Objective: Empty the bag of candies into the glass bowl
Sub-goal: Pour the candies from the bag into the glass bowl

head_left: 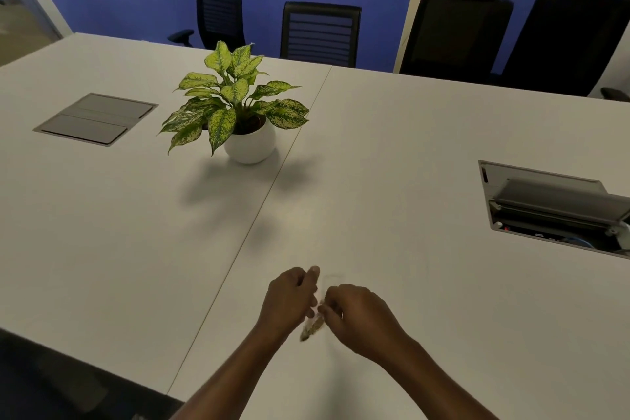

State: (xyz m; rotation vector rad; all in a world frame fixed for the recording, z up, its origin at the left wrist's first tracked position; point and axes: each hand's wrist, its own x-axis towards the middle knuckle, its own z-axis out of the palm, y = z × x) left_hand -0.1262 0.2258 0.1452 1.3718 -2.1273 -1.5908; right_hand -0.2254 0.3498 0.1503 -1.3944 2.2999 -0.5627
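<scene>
I see a big white table (409, 153) with a leafy green plant in a round white pot (250, 143), far ahead of both hands. My left hand (289, 300) and right hand (358, 314) are close together, and both pinch the small clear plastic bag of brownish candies (312, 327) between them. The bag hangs long-ways, top up by my left fingers, bottom down toward me. I cannot see a glass bowl for sure; just past my right hand there is only a faint, blurry shape.

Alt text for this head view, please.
Both hands, left hand and right hand, pinch a small clear bag over a white table. Beyond stand a potted plant and black chairs; no bowl is visible.
</scene>
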